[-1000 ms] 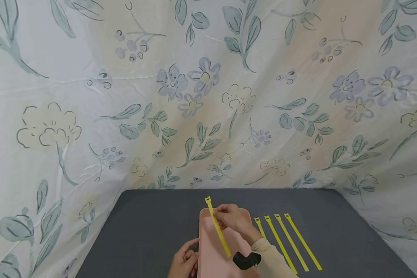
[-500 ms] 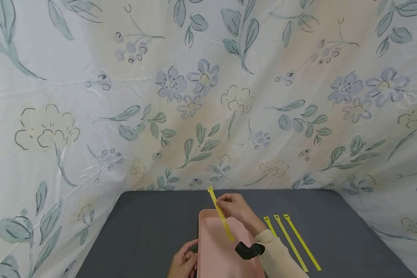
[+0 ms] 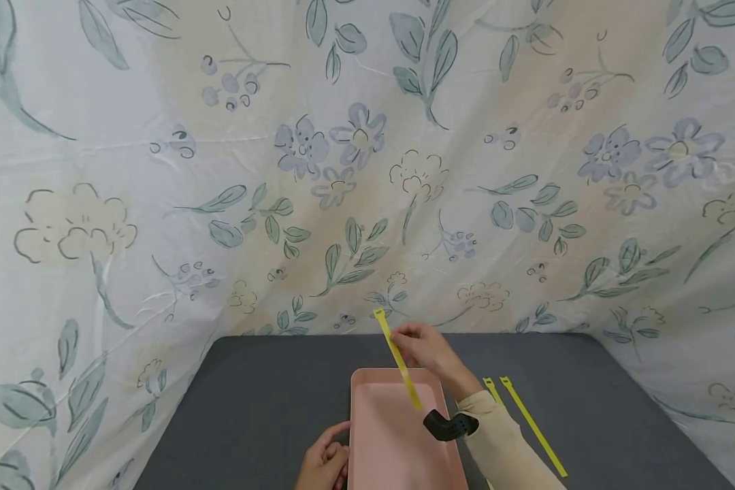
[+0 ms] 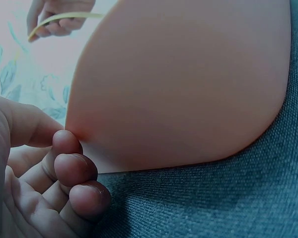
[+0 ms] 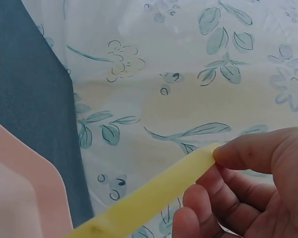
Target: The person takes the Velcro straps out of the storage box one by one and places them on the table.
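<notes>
Over pink tray [image 3: 380, 435], slim yellow strap [image 3: 398, 359]

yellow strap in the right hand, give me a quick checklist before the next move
1. Grip: right hand pinches the yellow strap between its fingers: ok.
2. Strap clear of the surface: held in the air above the pink tray, lower end free: ok.
3. Tray steadied: left hand rests at its left edge, fingertips touching the rim: ok.
4. Tray floor free: no straps seen inside: ok.
5. Remaining straps on the grey mat, partly hidden by the sleeve; count: cannot tell.
</notes>
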